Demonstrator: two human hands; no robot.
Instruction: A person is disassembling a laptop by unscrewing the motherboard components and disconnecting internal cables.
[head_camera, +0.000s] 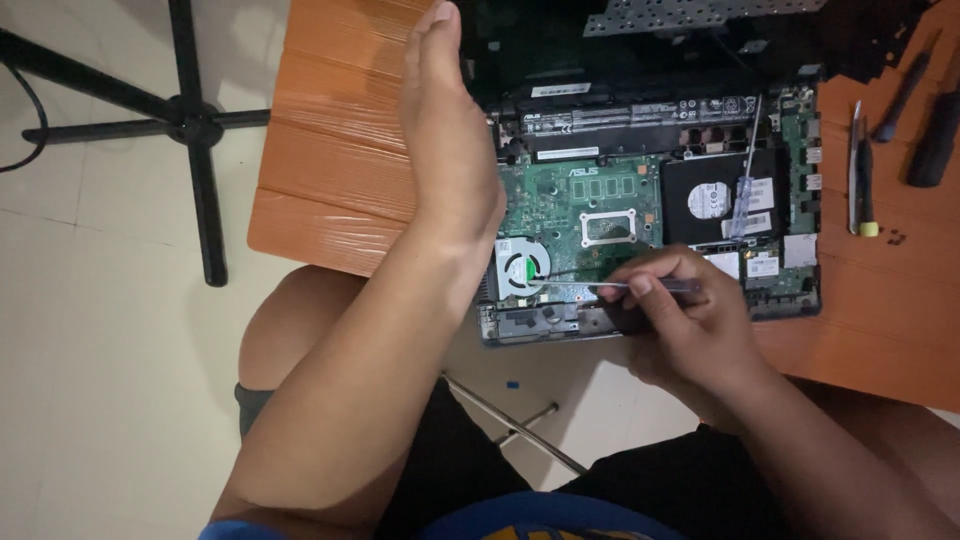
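Note:
An opened laptop base (800, 300) lies on an orange wooden table, its green circuit board (560, 195), round cooling fan (522, 268) and black hard drive (715, 195) exposed. My right hand (690, 330) is closed on a thin metal tool (575, 283) whose tip points left toward the fan. My left hand (445, 130) rests edge-on with straight fingers along the laptop's left side, holding nothing. A screwdriver with a clear handle (745, 170) lies across the hard drive.
Several dark hand tools (935, 135) and a small screwdriver (860, 175) lie on the table (330, 150) at the right. A black stand (190, 120) is on the tiled floor at the left. My knees are under the table's front edge.

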